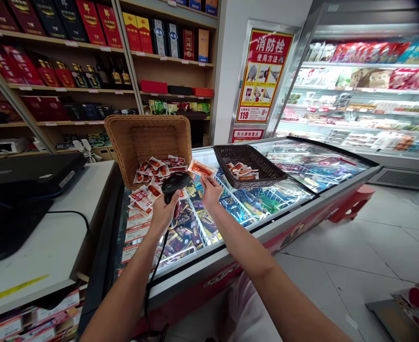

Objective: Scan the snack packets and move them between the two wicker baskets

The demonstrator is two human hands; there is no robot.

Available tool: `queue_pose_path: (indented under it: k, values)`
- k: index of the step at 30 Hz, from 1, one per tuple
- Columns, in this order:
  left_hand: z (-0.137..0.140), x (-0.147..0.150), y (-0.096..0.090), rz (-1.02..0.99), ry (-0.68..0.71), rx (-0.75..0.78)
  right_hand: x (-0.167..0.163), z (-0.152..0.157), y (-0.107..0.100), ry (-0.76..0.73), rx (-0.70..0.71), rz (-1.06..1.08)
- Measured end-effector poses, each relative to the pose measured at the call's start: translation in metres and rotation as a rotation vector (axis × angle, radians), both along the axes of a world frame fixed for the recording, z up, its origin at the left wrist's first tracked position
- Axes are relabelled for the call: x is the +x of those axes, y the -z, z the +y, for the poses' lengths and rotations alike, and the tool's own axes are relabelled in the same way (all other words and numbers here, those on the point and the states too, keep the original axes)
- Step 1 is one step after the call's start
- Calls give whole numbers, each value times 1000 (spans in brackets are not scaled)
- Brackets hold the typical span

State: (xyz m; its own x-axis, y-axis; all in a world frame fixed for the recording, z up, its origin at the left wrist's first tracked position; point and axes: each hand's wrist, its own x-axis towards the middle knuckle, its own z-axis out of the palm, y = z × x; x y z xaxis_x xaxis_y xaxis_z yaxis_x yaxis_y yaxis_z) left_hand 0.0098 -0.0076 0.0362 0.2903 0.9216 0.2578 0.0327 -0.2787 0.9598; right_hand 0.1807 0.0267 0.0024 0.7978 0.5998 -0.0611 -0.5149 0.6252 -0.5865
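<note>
My left hand (165, 212) is wrapped round the handle of a black barcode scanner (176, 182), whose cord hangs down past the freezer edge. In my right hand (211, 191) is a small packaged sausage (201, 168), pinched at its lower edge and held just right of the scanner head. A tan wicker basket (148, 124) lies tipped toward me behind the scanner, with several similar packs (153, 167) in it and spilling out at its front. To the right, a dark brown woven basket (269, 166) holds a few more packs (243, 171).
Both baskets rest on the glass top of a chest freezer (294, 209) full of packaged goods. On the left stands a white counter (77, 216) with black equipment (20, 183). A red stool (353, 204) stands beyond the freezer's right side.
</note>
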Motion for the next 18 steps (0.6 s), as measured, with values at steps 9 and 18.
queue_pose_path:
  k: [9, 18]
  values:
    - [8, -15, -18, -127, -65, -89, 40, 5, -12, 238, -65, -14]
    - [37, -67, -43, -445, -498, -202, 169, -15, -54, 569, -403, -513]
